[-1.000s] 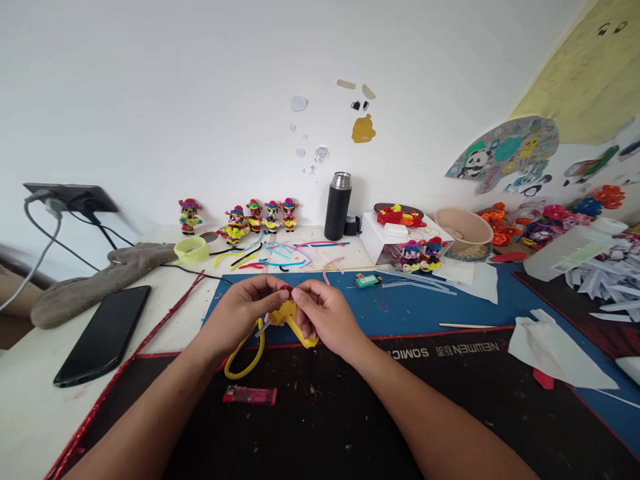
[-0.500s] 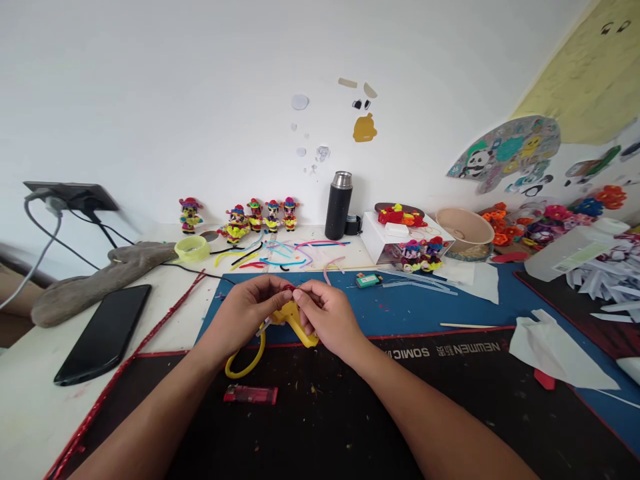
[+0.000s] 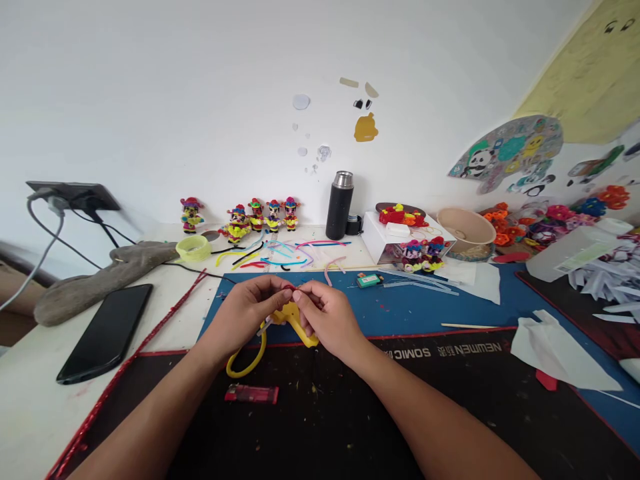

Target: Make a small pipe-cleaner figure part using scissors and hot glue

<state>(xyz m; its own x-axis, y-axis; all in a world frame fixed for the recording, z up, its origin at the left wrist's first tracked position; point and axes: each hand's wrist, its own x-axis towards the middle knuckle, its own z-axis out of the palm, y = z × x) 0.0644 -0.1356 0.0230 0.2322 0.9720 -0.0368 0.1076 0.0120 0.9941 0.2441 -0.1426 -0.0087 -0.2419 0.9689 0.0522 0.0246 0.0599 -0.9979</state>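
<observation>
My left hand [image 3: 247,310] and my right hand [image 3: 327,310] meet fingertip to fingertip above the blue mat. Between them they pinch a small dark red piece [image 3: 290,288], which looks like a bit of red pipe cleaner; the fingers hide most of it. Directly below lies a yellow tool [image 3: 303,330] that looks like a hot glue gun, partly covered by my hands. A yellow loop [image 3: 245,369] curves out under my left wrist. Nearer to me, a red lighter [image 3: 251,394] rests on the black mat.
Long red tinsel stems [image 3: 145,341] run along the left beside a black phone [image 3: 105,333]. Cut pipe cleaners [image 3: 280,253], several small figures [image 3: 237,223] and a black flask [image 3: 340,207] stand or lie behind. A white box [image 3: 383,237] and tissue [image 3: 560,350] are rightward.
The fingertips have shifted very slightly around the dark red piece, and both hands keep their pinch. The whole view has moved a little; the other things lie as before.
</observation>
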